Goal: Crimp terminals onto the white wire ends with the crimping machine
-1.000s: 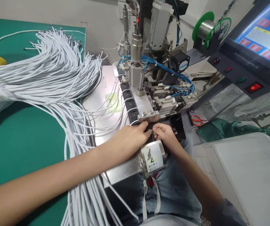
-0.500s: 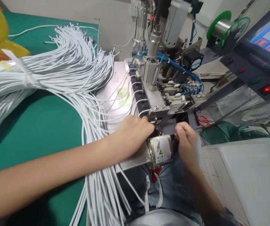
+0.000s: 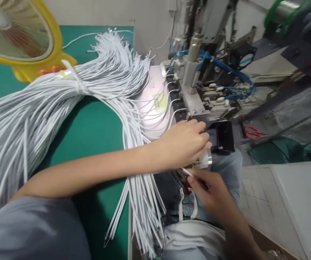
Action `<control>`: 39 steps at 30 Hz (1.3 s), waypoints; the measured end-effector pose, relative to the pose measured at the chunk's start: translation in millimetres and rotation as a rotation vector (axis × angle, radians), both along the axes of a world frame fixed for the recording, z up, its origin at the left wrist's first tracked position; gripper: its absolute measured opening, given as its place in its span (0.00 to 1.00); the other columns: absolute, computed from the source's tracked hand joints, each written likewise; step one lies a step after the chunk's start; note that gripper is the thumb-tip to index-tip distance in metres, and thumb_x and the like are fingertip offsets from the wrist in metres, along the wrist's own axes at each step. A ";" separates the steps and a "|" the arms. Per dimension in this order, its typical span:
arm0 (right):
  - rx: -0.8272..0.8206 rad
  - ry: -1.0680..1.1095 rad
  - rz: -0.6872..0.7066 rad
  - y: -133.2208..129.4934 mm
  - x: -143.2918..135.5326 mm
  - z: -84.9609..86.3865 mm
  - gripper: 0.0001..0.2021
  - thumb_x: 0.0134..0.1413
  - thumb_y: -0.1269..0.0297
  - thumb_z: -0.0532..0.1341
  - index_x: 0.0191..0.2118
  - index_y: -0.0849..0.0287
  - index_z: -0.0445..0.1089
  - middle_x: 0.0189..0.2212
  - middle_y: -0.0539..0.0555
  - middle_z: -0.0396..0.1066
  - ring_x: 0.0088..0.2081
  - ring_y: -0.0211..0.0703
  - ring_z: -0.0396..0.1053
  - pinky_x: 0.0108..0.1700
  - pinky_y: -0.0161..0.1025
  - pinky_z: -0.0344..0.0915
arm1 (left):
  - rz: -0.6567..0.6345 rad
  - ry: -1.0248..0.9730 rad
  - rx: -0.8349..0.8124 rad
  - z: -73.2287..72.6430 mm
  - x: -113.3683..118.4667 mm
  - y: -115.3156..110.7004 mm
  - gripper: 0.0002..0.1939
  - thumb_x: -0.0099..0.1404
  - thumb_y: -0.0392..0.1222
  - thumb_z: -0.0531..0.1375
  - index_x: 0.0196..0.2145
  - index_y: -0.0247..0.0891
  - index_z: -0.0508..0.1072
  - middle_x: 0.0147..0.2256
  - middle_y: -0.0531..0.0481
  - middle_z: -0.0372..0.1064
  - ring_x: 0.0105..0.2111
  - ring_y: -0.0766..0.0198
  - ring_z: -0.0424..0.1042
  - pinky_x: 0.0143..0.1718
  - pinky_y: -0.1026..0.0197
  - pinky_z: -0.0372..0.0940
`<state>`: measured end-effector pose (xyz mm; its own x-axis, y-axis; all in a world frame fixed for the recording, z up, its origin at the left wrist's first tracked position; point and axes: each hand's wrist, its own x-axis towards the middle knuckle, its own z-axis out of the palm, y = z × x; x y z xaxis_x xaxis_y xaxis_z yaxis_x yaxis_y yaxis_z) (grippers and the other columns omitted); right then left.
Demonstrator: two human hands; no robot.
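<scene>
My left hand (image 3: 188, 142) reaches across the front of the machine (image 3: 194, 99), fingers curled down; whatever they may grip is hidden beneath them. Just below it, my right hand (image 3: 212, 189) pinches a short visible stretch of white cable (image 3: 188, 172) between thumb and finger. A big bundle of white cables (image 3: 101, 86) lies on the green mat, tied with a white strip, and part of it hangs over the table's front edge under my left forearm. Several single cables run from it into the machine's black slotted holder (image 3: 175, 95). A labelled metal block (image 3: 204, 159) is partly covered by my left hand.
A yellow fan (image 3: 55, 39) stands at the back left on the green mat (image 3: 98, 126). Right of the machine are a black bin (image 3: 225, 136), red-handled scissors (image 3: 253, 133) and a white surface (image 3: 304, 187). A wire spool (image 3: 285, 11) hangs at the top right.
The view has swung left, showing more of the fan. My right hand has come left and down, close under my left hand, now with a white cable. My left hand has moved toward the labelled block.
</scene>
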<state>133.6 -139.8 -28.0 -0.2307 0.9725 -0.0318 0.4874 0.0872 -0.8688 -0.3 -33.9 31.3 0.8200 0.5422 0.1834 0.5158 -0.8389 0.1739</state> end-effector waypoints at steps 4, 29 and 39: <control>0.150 0.254 -0.339 20.2 26.3 26.1 0.04 0.50 0.67 0.60 0.26 0.59 0.68 0.23 0.48 0.66 0.25 0.36 0.63 0.26 0.32 0.59 | -0.103 -0.294 -0.285 2.5 3.9 -3.8 0.17 0.69 0.45 0.49 0.48 0.33 0.68 0.39 0.45 0.70 0.37 0.64 0.70 0.37 0.63 0.64; 0.447 0.614 -0.521 28.4 18.0 -15.3 0.06 0.54 0.68 0.60 0.33 0.54 0.74 0.27 0.50 0.70 0.28 0.36 0.66 0.27 0.35 0.62 | -0.210 -0.506 -0.581 -23.7 14.5 -2.4 0.09 0.65 0.33 0.53 0.29 0.33 0.72 0.25 0.53 0.64 0.25 0.72 0.64 0.28 0.70 0.60; 0.486 0.336 -0.480 25.5 28.8 -11.2 0.06 0.52 0.70 0.59 0.27 0.58 0.74 0.14 0.43 0.48 0.17 0.31 0.49 0.20 0.34 0.52 | -0.318 -0.451 -0.330 -37.3 10.7 -2.0 0.11 0.63 0.27 0.51 0.37 0.33 0.71 0.30 0.47 0.67 0.30 0.68 0.66 0.29 0.68 0.61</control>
<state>162.4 -114.2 -39.3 0.2998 0.8551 0.4229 0.2848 0.3429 -0.8952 10.4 -36.0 -6.0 0.8312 0.3718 0.4133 0.0662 -0.8044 0.5904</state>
